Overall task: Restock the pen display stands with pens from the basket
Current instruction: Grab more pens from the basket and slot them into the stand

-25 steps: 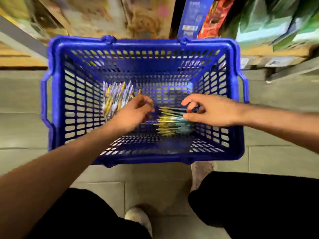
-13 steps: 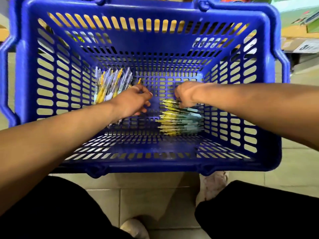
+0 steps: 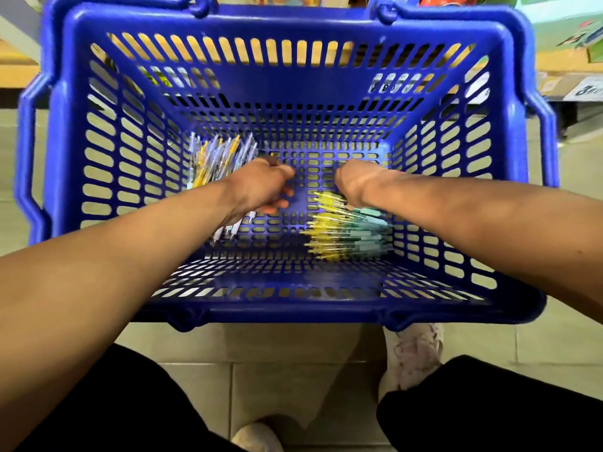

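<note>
A blue plastic basket [image 3: 293, 63] stands on the tiled floor and holds two piles of pens. The left pile [image 3: 218, 158] is pastel and yellow and lies along the left wall. The right pile [image 3: 346, 233] is yellow and teal and lies crosswise on the bottom. My left hand [image 3: 261, 187] is over the left pile, its fingers curled round a bunch of those pens, whose white ends stick out below my wrist. My right hand [image 3: 352, 181] is bent down at the far end of the right pile. Its fingers are hidden behind the back of the hand.
Shop shelves with packaged goods [image 3: 567, 34] and a price label [image 3: 587, 89] run behind the basket. My legs in dark trousers and my pale shoes [image 3: 414, 353] are on the floor tiles just in front of the basket's near rim.
The view has dropped closer to the basket. Both hands have gone deeper inside, the right one turning down onto the far end of its pile and the left one closing over its pile.
</note>
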